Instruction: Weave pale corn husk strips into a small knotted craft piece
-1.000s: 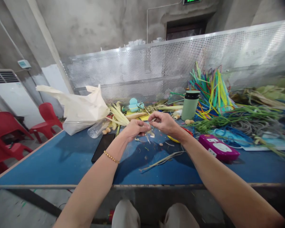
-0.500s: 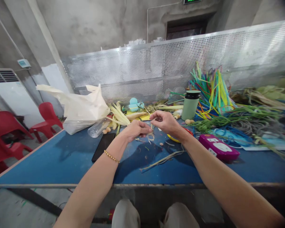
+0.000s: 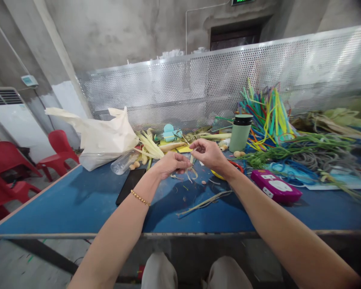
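Note:
My left hand (image 3: 172, 163) and my right hand (image 3: 209, 155) are close together above the middle of the blue table (image 3: 87, 212). Both have their fingertips pinched on a thin pale plant strip (image 3: 193, 174), whose loose, curled end dangles under them. The fingers cover most of what they grip. Below the hands lie small scraps and a longer bundle of dry strips (image 3: 203, 204). A yellow-and-red ring (image 3: 218, 175) is partly behind my right wrist. Left of my left forearm lies a black phone (image 3: 130, 186).
A white plastic bag (image 3: 105, 138) and a clear bottle (image 3: 122, 162) stand left. Corn husks (image 3: 150, 145) lie behind my hands. Right are a green tumbler (image 3: 241, 134), coloured strips (image 3: 272, 116), green stems (image 3: 301, 146) and a magenta box (image 3: 275, 186). A perforated metal screen (image 3: 156, 92) rises behind.
Both hands keep almost the same place and pinch. The strip's dangling end has shifted slightly. The whole view has moved a little.

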`<state>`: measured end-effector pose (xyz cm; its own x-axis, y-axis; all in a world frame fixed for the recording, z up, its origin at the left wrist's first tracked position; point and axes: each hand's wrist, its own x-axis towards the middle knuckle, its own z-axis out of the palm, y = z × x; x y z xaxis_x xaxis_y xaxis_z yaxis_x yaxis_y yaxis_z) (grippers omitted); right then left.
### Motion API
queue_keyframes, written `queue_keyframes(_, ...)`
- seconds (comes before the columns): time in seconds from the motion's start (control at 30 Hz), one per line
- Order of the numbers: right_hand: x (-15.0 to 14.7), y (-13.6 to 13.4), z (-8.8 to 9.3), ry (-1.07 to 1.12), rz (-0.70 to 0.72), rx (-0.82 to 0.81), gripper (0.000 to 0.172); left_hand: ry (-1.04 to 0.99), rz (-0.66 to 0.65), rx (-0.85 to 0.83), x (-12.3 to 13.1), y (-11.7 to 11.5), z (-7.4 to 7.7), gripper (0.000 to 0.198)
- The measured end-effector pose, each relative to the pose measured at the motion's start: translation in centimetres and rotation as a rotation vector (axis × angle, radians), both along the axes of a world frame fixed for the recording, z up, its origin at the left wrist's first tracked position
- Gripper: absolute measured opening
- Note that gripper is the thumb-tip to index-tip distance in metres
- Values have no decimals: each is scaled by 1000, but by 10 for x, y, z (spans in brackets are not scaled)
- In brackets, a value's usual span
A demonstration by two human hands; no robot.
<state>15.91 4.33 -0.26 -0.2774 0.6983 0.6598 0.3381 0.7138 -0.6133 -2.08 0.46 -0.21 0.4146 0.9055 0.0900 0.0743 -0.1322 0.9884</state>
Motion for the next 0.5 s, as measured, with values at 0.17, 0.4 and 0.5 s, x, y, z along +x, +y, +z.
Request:
queue_keyframes(0.17, -1, 1, 0, 32, -148, -49, 25, -84, 69, 30, 0, 5, -2, 20)
queue_keyframes(0.4, -2, -16, 4, -81, 37, -421, 26, -222, 195, 13, 0, 9, -3, 14)
queue_keyframes(0.5, -3, -20, 5, -19, 183, -456, 22, -237, 187, -3, 2, 8, -2, 17)
